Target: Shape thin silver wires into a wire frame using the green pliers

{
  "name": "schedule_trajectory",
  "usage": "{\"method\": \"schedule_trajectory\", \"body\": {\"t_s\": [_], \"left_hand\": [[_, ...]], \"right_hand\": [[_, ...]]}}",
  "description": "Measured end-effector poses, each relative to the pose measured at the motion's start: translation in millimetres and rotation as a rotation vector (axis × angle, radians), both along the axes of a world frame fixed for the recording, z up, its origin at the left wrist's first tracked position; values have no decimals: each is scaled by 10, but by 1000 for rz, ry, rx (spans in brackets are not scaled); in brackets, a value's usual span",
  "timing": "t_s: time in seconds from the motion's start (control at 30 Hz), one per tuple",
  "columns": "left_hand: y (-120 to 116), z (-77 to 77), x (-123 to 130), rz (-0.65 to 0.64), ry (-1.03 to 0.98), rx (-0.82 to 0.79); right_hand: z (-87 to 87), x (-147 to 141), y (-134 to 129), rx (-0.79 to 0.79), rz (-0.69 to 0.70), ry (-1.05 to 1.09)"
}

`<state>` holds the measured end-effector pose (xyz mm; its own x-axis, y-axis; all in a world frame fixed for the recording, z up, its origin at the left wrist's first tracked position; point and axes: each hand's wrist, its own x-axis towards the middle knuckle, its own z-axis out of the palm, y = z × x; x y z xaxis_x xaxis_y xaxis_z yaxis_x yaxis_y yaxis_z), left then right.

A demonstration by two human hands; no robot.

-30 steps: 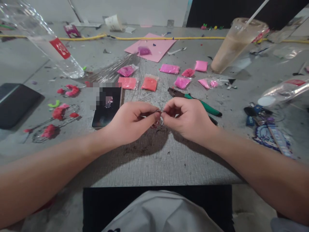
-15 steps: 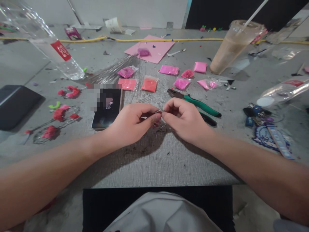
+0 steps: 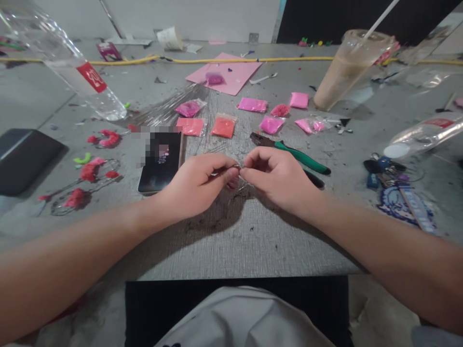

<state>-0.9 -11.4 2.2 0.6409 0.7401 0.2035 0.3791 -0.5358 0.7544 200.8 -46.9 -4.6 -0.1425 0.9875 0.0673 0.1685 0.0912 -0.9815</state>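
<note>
Thin metal wire (image 3: 245,185) is pinched between my two hands at the middle of the table; a loop of it hangs below the fingertips. My left hand (image 3: 202,183) grips it with thumb and forefinger, the other fingers curled under. From the other side, my right hand (image 3: 277,178) pinches the same wire, its fingertips almost touching the left ones. Green-handled pliers (image 3: 302,158) lie just behind my right hand, partly covered by it. A phone (image 3: 161,168) rests beside my left hand. The bend of the wire inside the fingers is hidden.
Pink and red clay packets (image 3: 223,125) lie beyond my hands, near a bundle of straight wires (image 3: 162,107). Wire pieces with red clay (image 3: 88,171) lie left. A water bottle (image 3: 87,72), a drink cup (image 3: 340,77), a lying bottle (image 3: 423,135) and keychains (image 3: 401,193) flank the area.
Both hands keep their pinch on the wire, with only slight finger movement. The whole view has shifted very slightly; nothing on the table has visibly moved.
</note>
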Motion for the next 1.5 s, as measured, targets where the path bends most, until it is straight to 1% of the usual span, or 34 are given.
{"method": "schedule_trajectory", "body": {"t_s": [0.1,0.17,0.2,0.27,0.4,0.57,0.73,0.8,0.9,1.0,1.1,1.2,1.37,1.43,1.5], "left_hand": [[53,-53,9,56,-102,-227],[78,-77,14,49,-198,-410],[83,-82,16,39,-240,-489],[78,-77,22,18,-287,-586],[44,-47,38,-16,-316,-659],[21,-47,43,0,-391,-776],[0,-8,30,-29,-311,-742],[1,20,25,-22,-294,-761],[24,41,13,-27,-307,-843],[57,34,-2,-26,-352,-950],[77,15,-14,11,-403,-1047],[90,-1,-21,45,-436,-1097],[128,-23,-22,18,-410,-1099],[136,-29,-14,0,-398,-1091],[132,-29,-5,9,-391,-1081]], "right_hand": [[-3,9,48,-84,34,86],[-6,21,70,-146,39,146],[-8,30,77,-158,42,157],[-8,48,85,-117,65,141],[-2,76,89,40,135,80],[-9,81,76,157,151,-69],[25,106,77,245,189,-239],[42,132,97,297,217,-300],[45,171,136,387,230,-408],[19,188,157,459,214,-492],[-17,182,154,508,157,-521],[-49,183,152,610,111,-519],[-77,201,164,777,148,-529],[-79,193,151,796,133,-535],[-75,177,123,799,103,-542]]}}
